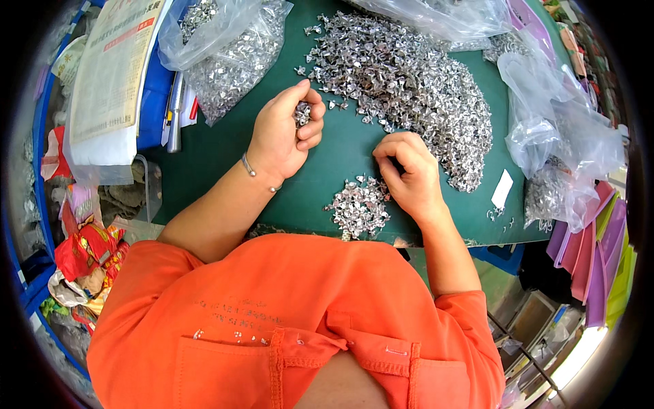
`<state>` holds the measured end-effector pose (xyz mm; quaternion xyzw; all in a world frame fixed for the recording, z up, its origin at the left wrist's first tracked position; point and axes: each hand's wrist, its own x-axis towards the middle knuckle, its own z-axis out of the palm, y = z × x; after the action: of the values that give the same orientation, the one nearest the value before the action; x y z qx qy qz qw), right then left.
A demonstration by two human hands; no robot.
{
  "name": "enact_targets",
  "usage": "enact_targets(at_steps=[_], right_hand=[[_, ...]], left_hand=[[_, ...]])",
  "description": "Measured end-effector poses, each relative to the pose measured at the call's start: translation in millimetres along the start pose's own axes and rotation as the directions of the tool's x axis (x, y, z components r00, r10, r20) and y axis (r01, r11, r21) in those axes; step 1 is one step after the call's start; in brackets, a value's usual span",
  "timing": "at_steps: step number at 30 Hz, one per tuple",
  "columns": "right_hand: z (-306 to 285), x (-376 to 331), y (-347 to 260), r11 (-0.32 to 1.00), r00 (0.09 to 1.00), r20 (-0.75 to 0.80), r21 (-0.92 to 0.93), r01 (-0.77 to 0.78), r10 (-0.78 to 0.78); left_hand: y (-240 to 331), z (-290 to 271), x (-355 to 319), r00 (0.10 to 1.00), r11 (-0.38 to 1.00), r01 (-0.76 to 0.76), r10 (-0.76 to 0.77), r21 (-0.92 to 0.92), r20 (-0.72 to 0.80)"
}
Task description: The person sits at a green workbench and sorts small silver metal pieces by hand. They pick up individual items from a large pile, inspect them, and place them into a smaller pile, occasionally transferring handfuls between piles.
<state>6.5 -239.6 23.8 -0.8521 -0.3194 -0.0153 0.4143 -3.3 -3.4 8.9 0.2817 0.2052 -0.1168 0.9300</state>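
My left hand (pixel 286 128) is curled, palm up, around several small silvery metal pieces (pixel 302 114) that show between its fingers. Over the green table, my right hand (pixel 409 167) has its thumb and fingertips pressed together; whatever is in the pinch, if anything, is too small to make out. Close by that hand, toward the table's near edge, lies a small pile of metal pieces (pixel 360 208). A far larger heap of the same kind of pieces (pixel 409 82) spreads beyond both hands, with a few strays near my left fingertips.
Clear plastic bags of metal pieces stand at the back left (pixel 235 61) and the right (pixel 548 184). A printed sheet (pixel 112 82) lies over a blue bin (pixel 155 102) at left. A white slip (pixel 502 189) rests on the green table (pixel 204 160) at right.
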Motion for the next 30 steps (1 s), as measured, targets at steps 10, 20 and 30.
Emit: enact_targets(at_steps=[10, 20, 30], right_hand=[[-14.1, -6.7, 4.8, 0.998, 0.998, -0.008, 0.016, 0.055, -0.055], [-20.3, -25.1, -6.2, 0.998, 0.998, 0.018, 0.013, 0.06, -0.061], [-20.8, -15.6, -9.2, 0.93, 0.948, 0.319, 0.349, -0.118, 0.001]], left_hand=[[0.3, 0.1, -0.5, 1.0, 1.0, 0.005, -0.005, -0.01, 0.008], [0.6, 5.2, -2.0, 1.0, 1.0, 0.007, -0.006, 0.016, -0.017], [1.8, 5.4, -2.6, 1.0, 1.0, 0.005, -0.005, 0.018, -0.03]])
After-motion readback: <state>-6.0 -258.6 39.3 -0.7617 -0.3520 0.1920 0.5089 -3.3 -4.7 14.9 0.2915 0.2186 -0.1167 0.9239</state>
